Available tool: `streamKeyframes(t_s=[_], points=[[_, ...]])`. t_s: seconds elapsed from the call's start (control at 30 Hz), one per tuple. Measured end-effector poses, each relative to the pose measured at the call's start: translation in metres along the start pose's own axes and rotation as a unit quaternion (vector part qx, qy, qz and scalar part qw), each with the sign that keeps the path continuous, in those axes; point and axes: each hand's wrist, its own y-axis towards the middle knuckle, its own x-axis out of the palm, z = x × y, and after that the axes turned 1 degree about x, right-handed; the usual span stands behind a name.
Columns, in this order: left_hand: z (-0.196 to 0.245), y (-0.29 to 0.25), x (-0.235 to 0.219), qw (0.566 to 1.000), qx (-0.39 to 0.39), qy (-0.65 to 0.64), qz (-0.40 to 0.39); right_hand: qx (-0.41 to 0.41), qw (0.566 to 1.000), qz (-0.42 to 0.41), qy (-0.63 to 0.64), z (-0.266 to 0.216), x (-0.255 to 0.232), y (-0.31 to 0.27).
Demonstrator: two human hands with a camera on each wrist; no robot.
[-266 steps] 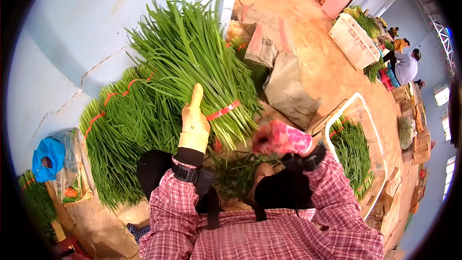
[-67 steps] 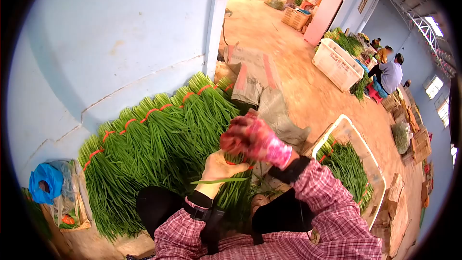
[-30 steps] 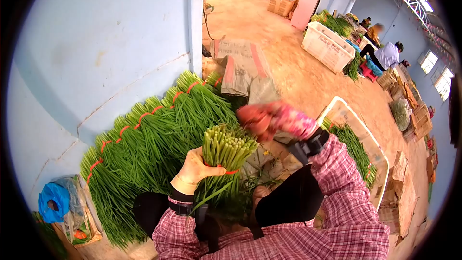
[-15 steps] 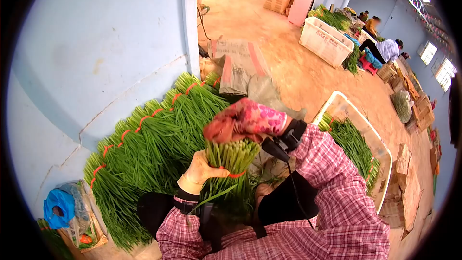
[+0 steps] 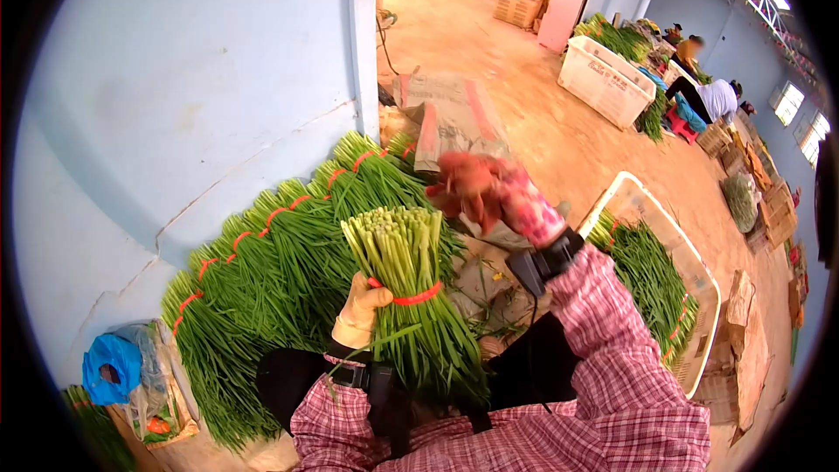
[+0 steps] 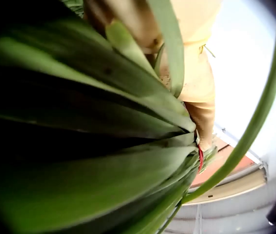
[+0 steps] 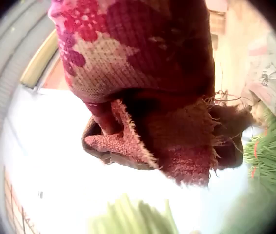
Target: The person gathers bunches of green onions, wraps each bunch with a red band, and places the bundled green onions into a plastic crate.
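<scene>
In the head view my left hand, in a pale glove, grips a bundle of long green stalks from its left side, thumb by the red band. The cut ends point up and the leaves hang down. My right hand, in a pink patterned glove, holds a frayed reddish cloth above and right of the cut ends, apart from them. The left wrist view has leaves close up beside the glove. In the right wrist view the cloth hangs from the glove.
Banded bundles lie in a row along the blue wall. A white crate with more bundles stands at the right, grey sacks lie ahead, and a blue bag is at the left. People sit farther back near another crate.
Since half a second ago, my right hand and the cloth have moved off the cut ends, up and to the right. The held bundle has risen slightly and leans more to the left at its top.
</scene>
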Motion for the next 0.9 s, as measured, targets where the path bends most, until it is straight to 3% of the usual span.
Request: streamKeyframes(t_s=[0.03, 0.1, 0.2, 0.23, 0.27, 0.3, 0.33, 0.4, 0.47, 0.5, 0.57, 0.6, 0.63, 0.73, 0.77, 0.8, 0.83, 0.87, 0.9], points=[[-0.016, 0.0, -0.02, 0.998, -0.042, -0.056, -0.011, -0.012, 0.997, 0.01, -0.075, -0.006, 0.016, -0.013], [-0.008, 0.002, -0.005, 0.989, -0.06, -0.138, -0.005, -0.045, 0.974, 0.032, -0.222, -0.002, 0.04, -0.024], [-0.011, -0.002, 0.012, 0.972, -0.062, -0.226, 0.002, -0.108, 0.938, 0.084, -0.319, 0.012, 0.047, -0.006], [-0.019, -0.002, 0.006, 0.966, -0.067, -0.249, 0.005, 0.021, 0.97, 0.143, -0.197, -0.011, 0.058, -0.003], [-0.026, -0.003, 0.001, 0.96, -0.068, -0.272, 0.009, 0.148, 0.967, 0.194, -0.069, -0.026, 0.062, 0.002], [-0.029, -0.002, -0.002, 0.961, -0.05, -0.271, 0.001, 0.058, 0.98, 0.163, 0.1, 0.022, 0.021, 0.012], [-0.026, -0.001, -0.008, 0.976, -0.035, -0.214, -0.014, 0.082, 0.965, 0.237, 0.079, 0.013, 0.033, 0.014], [-0.046, 0.005, -0.039, 0.979, -0.039, -0.187, -0.074, 0.241, 0.958, 0.146, -0.052, 0.021, 0.02, 0.008], [-0.056, 0.005, -0.048, 0.985, -0.054, -0.152, -0.067, 0.292, 0.951, 0.073, -0.067, 0.023, 0.031, 0.006], [-0.039, 0.0, -0.025, 0.991, -0.027, -0.128, -0.03, 0.315, 0.945, 0.035, -0.077, 0.024, 0.036, 0.005], [-0.002, -0.003, 0.022, 0.989, -0.026, -0.143, -0.032, 0.229, 0.966, 0.074, -0.09, -0.003, 0.04, 0.011], [0.007, -0.005, 0.03, 0.988, -0.026, -0.15, -0.033, 0.185, 0.974, 0.128, -0.007, 0.03, -0.002, 0.012], [0.005, -0.003, 0.022, 0.988, -0.042, -0.147, -0.02, 0.185, 0.976, 0.087, 0.07, 0.003, 0.01, 0.007], [0.008, -0.006, 0.025, 0.975, -0.082, -0.205, 0.011, 0.122, 0.978, 0.04, -0.166, -0.056, 0.061, 0.006], [0.0, -0.004, 0.019, 0.977, -0.061, -0.206, 0.004, -0.006, 0.926, -0.043, -0.375, -0.04, 0.061, 0.009], [-0.005, -0.001, 0.013, 0.977, -0.073, -0.199, -0.009, -0.135, 0.81, -0.122, -0.557, -0.024, 0.061, 0.012], [-0.008, 0.001, 0.008, 0.978, -0.088, -0.19, -0.022, -0.088, 0.745, -0.111, -0.652, -0.021, 0.078, 0.01], [-0.011, 0.001, 0.006, 0.977, -0.106, -0.183, -0.035, -0.156, 0.75, -0.063, -0.64, -0.01, 0.073, 0.014], [-0.009, 0.0, 0.01, 0.969, -0.122, -0.21, -0.033, -0.163, 0.766, -0.029, -0.622, -0.003, 0.064, 0.021]])
